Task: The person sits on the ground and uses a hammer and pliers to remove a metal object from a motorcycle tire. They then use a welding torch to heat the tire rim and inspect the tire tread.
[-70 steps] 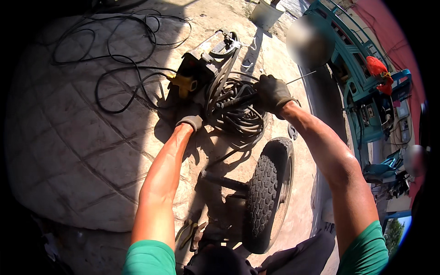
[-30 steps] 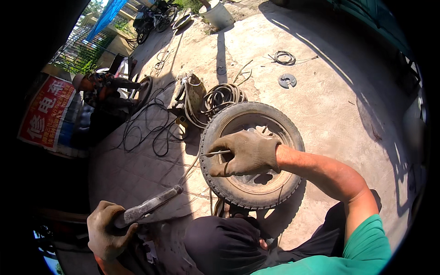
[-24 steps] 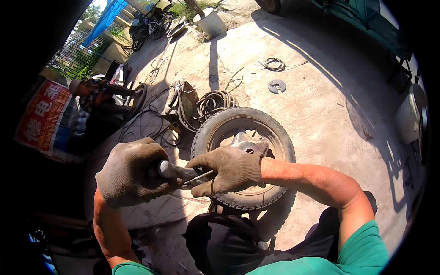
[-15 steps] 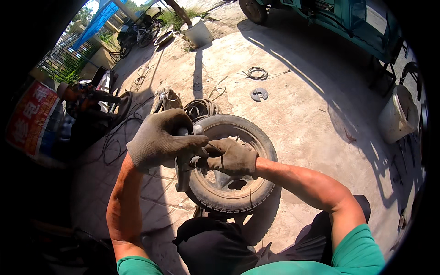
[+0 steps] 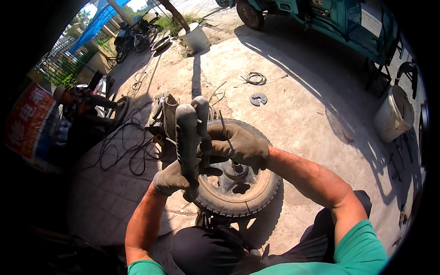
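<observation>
My left hand, in a dusty grey-brown work glove, is closed around the lower part of a dark grey tool with two thick rounded arms, held nearly upright. Gloved too, my right hand has its fingers curled just right of the tool. A thin metal rod sticks up between those fingers; whether they also grip the tool is hidden. Beneath both hands lies a spoked wheel with a black tyre, flat in front of my knees. Hands and tool cover its left and far parts.
Black cables and a bag lie left of the wheel. Beyond are a wire coil and a grey slotted disc. White buckets, a teal three-wheeled vehicle and a seated person stand farther out.
My left hand has moved down and turned the tool upright, its rounded ends now pointing away. My right hand has shifted slightly right and up, and the thin rod now shows at its fingers.
</observation>
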A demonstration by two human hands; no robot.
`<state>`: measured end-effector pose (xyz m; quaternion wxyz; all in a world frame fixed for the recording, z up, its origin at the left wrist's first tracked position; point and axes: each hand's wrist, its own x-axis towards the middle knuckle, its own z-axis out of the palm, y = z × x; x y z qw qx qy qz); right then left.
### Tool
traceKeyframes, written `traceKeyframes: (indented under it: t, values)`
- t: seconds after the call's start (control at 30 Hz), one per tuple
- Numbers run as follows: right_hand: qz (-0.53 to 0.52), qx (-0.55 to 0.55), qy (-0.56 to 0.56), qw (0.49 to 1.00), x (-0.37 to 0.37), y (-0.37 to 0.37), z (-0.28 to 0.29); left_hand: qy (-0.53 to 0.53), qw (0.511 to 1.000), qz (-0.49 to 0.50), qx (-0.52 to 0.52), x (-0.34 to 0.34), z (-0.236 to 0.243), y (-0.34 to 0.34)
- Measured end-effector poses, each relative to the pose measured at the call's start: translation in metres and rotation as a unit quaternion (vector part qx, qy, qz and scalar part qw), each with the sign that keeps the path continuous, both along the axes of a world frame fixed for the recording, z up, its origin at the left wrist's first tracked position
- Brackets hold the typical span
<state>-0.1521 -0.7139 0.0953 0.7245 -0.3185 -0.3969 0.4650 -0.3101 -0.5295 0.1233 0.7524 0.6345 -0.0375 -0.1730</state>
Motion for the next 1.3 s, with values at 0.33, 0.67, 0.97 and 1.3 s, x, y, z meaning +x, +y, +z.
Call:
traceKeyframes:
  t: [0.33, 0.67, 0.97, 1.3]
  values:
    - [-0.071, -0.028, 0.000, 0.997, -0.025, 0.028, 0.003, -0.082, 0.931, 0.247, 0.257, -0.017, 0.010, -0.031]
    - [-0.191, -0.211, -0.269, 0.920, -0.016, 0.034, -0.008, -0.041, 0.905, 0.339, 0.253, -0.043, -0.037, -0.004]
    - [-0.247, -0.224, -0.414, 0.847, 0.012, 0.031, -0.017, -0.155, 0.760, 0.447, 0.445, -0.063, -0.047, 0.022]
    - [-0.175, -0.212, -0.364, 0.890, 0.027, 0.032, -0.033, 0.022, 0.862, 0.407, 0.302, -0.161, -0.075, 0.100]
